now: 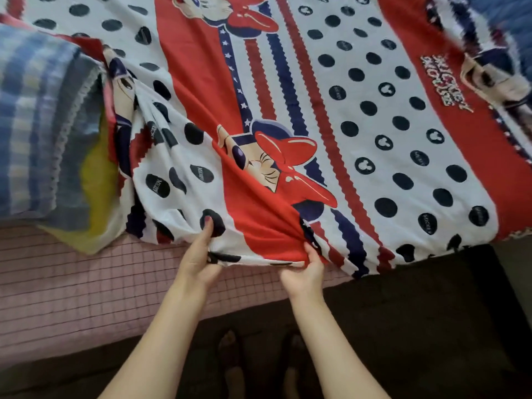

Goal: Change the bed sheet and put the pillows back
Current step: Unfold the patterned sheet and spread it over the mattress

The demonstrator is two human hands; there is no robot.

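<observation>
The cartoon-print bed sheet, red and white with navy dots, zigzag stripes and bow-wearing mouse figures, covers most of the bed from the centre out to twelve and three o'clock. Its near edge is bunched and lifted around six o'clock, with folds fanning up from there toward the centre. The left hand pinches that hem, thumb on top over a navy dot and fingers curled beneath the cloth. Just beside it, toward five o'clock, the right hand grips the same hem, fingers clamped round a gather of red fabric. At seven to eight o'clock the pink quilted mattress lies bare. At nine o'clock sits a blue checked pillow, touching the sheet's rumpled side, with a yellow cloth showing under it. Dark floor fills the five o'clock corner.
</observation>
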